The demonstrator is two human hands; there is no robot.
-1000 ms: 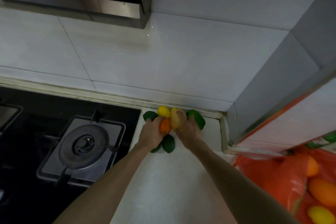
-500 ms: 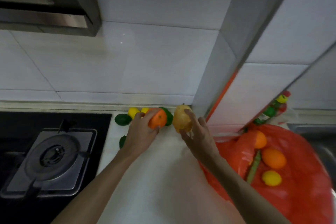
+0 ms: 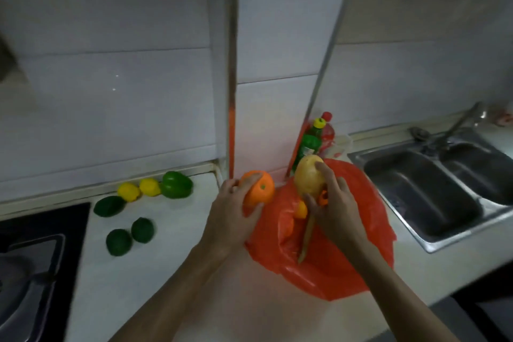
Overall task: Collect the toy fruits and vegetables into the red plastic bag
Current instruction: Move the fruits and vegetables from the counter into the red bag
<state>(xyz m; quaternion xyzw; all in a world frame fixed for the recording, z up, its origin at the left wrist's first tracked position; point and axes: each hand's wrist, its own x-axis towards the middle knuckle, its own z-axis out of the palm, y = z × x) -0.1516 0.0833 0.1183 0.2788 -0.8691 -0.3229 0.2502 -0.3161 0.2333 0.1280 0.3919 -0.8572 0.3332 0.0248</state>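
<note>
My left hand (image 3: 230,219) grips a toy orange (image 3: 259,189) at the left rim of the red plastic bag (image 3: 366,233). My right hand (image 3: 333,203) holds a yellow-brown toy potato (image 3: 308,178) above the bag's opening. Inside the bag I see orange toy pieces (image 3: 301,209) and a long pale stalk (image 3: 306,236). On the white counter to the left lie two yellow lemons (image 3: 140,190), a green pepper (image 3: 176,184) and three dark green fruits (image 3: 130,234).
A black gas hob (image 3: 30,269) is at the far left. A steel double sink (image 3: 438,189) with a tap lies to the right. A green bottle (image 3: 311,144) and a red one stand behind the bag by a tiled pillar (image 3: 266,91).
Both hands lifted the orange and the potato out of the pile by the wall and carried them right to the bag. The view swung right, revealing the sink.
</note>
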